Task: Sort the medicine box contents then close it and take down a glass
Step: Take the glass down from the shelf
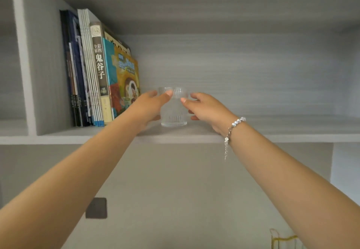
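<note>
Two hands reach up to a ribbed clear glass (174, 110) standing upright on the grey shelf (272, 132). The left hand (150, 105) curls its fingers round the glass from nine o'clock; the right hand (204, 108) seems to cup it at three o'clock, thumb at the rim. Books (97, 73) stand at nine o'clock.

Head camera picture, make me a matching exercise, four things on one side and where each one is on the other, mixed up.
1 glass
2 books
3 bracelet
4 dark square plate

a on the wall below the shelf
b at the shelf's left end, upright
c between the left hand and right hand
d on the right wrist

Pairs: 1-c, 2-b, 3-d, 4-a
</note>
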A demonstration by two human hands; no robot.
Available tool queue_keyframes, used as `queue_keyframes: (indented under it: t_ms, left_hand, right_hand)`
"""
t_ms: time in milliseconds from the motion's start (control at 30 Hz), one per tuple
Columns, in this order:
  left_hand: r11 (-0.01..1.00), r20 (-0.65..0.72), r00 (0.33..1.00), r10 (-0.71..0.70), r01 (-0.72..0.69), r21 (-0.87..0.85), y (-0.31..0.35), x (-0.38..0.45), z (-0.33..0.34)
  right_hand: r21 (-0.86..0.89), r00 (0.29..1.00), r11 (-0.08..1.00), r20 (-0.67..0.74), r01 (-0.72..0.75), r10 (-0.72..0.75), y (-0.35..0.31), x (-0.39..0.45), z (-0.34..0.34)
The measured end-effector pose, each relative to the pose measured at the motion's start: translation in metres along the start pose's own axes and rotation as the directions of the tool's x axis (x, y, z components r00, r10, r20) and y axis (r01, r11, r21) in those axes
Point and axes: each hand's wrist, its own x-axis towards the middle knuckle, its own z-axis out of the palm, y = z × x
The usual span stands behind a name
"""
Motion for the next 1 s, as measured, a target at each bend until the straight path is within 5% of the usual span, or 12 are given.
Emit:
queue_keyframes:
  t_ms: [100, 567, 1000]
  left_hand:
    - [0.999, 0.123, 0.992, -0.012, 0.016, -0.034, -0.005, 0.006, -0.006]
    - [0.986, -0.005, 0.988, 0.153, -0.153, -0.063, 0.007, -0.054, -0.022]
    - [0.968, 0.075, 0.969, 0.236, -0.227, -0.105, 0.004, -0.189, -0.092]
  right_hand:
    - [0.078, 0.993, 0.995, 0.106, -0.063, 0.054, -0.004, 0.011, 0.006]
    - [0.296, 0.996, 0.952, 0.021, 0.077, -0.087, -0.027, -0.043, -0.003]
    - [0.310, 0.983, 0.936, 0.026, 0.166, -0.183, -0.078, -0.169, 0.049]
